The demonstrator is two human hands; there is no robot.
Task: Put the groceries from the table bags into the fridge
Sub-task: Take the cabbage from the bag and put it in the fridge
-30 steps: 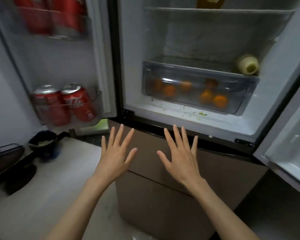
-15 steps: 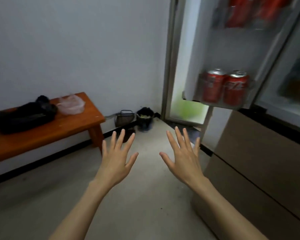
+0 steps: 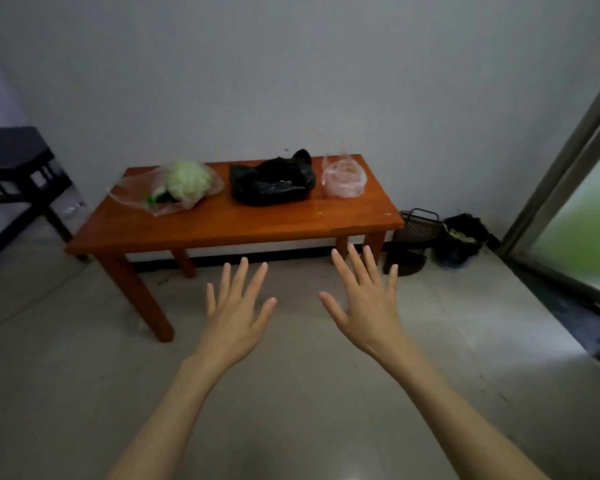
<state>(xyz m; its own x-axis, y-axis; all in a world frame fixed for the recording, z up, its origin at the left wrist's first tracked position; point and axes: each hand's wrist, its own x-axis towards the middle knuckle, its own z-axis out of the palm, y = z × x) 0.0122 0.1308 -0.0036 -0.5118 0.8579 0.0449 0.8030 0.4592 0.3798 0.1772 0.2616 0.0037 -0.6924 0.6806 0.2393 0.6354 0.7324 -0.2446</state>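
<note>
A low orange-brown wooden table (image 3: 243,225) stands against the grey wall. On it lie three bags: a clear bag with a pale green cabbage (image 3: 184,181) at the left, a crumpled black bag (image 3: 274,180) in the middle, and a small clear bag (image 3: 343,178) at the right. My left hand (image 3: 238,313) and my right hand (image 3: 364,299) are stretched out in front of me over the floor, fingers spread and straight, holding nothing. Both hands are short of the table's front edge. The fridge is out of view.
A dark bench or chair (image 3: 14,168) stands at the left. A black wire basket (image 3: 418,226) and a dark bin (image 3: 463,239) sit on the floor right of the table. A glass door frame (image 3: 561,188) runs along the right edge. Tiled floor lies between me and the table.
My view has swung left from the open fridge to the table with the bags. Both hands stayed spread and held nothing throughout.
</note>
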